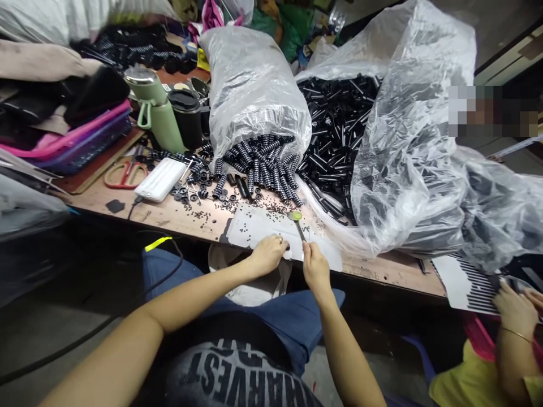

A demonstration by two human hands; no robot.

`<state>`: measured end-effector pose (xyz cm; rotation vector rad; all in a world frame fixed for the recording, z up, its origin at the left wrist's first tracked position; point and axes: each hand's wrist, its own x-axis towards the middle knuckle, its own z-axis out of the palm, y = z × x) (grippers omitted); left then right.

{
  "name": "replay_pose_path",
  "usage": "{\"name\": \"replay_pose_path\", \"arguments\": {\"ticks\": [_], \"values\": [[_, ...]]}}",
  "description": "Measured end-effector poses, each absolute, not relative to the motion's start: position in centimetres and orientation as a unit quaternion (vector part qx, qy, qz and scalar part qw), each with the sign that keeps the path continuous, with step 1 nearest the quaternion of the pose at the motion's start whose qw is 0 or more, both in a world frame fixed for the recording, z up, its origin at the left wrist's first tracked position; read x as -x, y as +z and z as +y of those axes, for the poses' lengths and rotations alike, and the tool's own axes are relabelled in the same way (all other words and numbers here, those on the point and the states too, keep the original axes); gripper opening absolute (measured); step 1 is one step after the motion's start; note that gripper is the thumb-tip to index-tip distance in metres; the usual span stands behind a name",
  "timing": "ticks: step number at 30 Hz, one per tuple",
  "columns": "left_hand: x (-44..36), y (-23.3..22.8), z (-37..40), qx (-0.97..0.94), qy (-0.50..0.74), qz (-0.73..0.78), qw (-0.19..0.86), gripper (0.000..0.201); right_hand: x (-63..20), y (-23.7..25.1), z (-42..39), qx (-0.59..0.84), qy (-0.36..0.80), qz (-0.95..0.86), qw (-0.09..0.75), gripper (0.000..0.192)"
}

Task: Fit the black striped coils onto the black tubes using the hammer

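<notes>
White tray (pixel 254 226) is pinned by the left hand (pixel 267 255) while the right hand (pixel 314 265) pinches a spoon (pixel 297 221) toward 12 o'clock, mid-scoop; next calls for a level lift.

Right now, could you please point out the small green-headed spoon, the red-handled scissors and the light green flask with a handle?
Small green-headed spoon (pixel 295 216), head view, on its bowl.
Red-handled scissors (pixel 124 174), head view, on a handle loop.
Light green flask (pixel 163 116), head view, on its body.
</notes>
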<state>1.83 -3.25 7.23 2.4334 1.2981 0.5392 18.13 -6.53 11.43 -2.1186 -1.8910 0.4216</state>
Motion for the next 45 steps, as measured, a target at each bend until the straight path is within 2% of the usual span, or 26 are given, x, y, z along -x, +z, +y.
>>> {"name": "replay_pose_path", "arguments": {"ticks": [3,6,9,13,16,18,20,23,25,27,31,34,35,37,39,42,45], "values": [[0.6,8.4,-0.9,-0.792,0.236,0.53,0.192,0.032,-20.8,9.7,-5.3,0.761,0.076,-0.639,0.084,0.037],[5.1,9.2,5.1,-0.63,0.29,0.709,0.127,0.037,-22.7,7.5,-4.8,0.757,0.009,-0.65,0.067,0.039],[9.7,9.1,10.3,-0.515,0.256,0.815,0.063,0.036,-23.5,6.2,-4.6,0.734,-0.029,-0.673,0.086,0.038],[12.1,8.5,11.6,-0.538,0.185,0.818,0.085,0.036,-23.9,7.0,-2.7,0.714,-0.019,-0.681,0.159,0.035],[10.8,8.5,9.6,-0.593,0.229,0.765,0.1,0.042,-25.2,9.0,1.0,0.733,-0.011,-0.655,0.183,0.03],[8.8,8.7,7.8,-0.625,0.317,0.696,0.155,0.047,-26.7,10.4,4.1,0.776,0.014,-0.608,0.164,0.028],[6.4,8.8,6.1,-0.611,0.412,0.615,0.281,0.047,-28.2,11.5,7.1,0.799,0.04,-0.58,0.157,0.025],[3.4,8.7,4.1,-0.46,0.492,0.523,0.523,0.043,-29.8,12.7,10.1,0.807,0.087,-0.56,0.167,0.016],[2.3,8.7,3.3,-0.356,0.506,0.482,0.621,0.04,-29.7,13.1,10.7,0.799,0.12,-0.557,0.191,0.014],[1.7,9.0,2.9,-0.319,0.51,0.461,0.653,0.04,-28.4,13.1,10.0,0.774,0.163,-0.568,0.227,0.02],[0.2,10.1,3.1,-0.334,0.504,0.463,0.649,0.045,-22.5,11.1,5.9,0.681,0.293,-0.615,0.268,0.033],[-0.9,10.6,3.3,-0.347,0.486,0.459,0.657,0.039,-18.2,10.0,2.5,0.586,0.386,-0.652,0.289,0.041],[-1.0,10.6,3.2,-0.352,0.484,0.459,0.657,0.038,-17.3,10.1,1.7,0.557,0.381,-0.672,0.304,0.048],[-1.1,10.3,3.0,-0.369,0.474,0.462,0.652,0.036,-16.3,10.8,1.0,0.514,0.309,-0.733,0.322,0.079],[-0.8,9.8,2.7,-0.396,0.456,0.473,0.642,0.035,-16.1,11.8,1.0,0.482,0.209,-0.799,0.292,0.106],[-0.2,8.8,2.3,-0.439,0.448,0.482,0.612,0.032,-16.2,12.0,1.2,0.463,0.147,-0.841,0.239,0.109],[0.6,7.9,2.0,-0.451,0.481,0.464,0.591,0.037,-16.8,10.3,0.4,0.494,0.166,-0.822,0.231,0.111]]}}
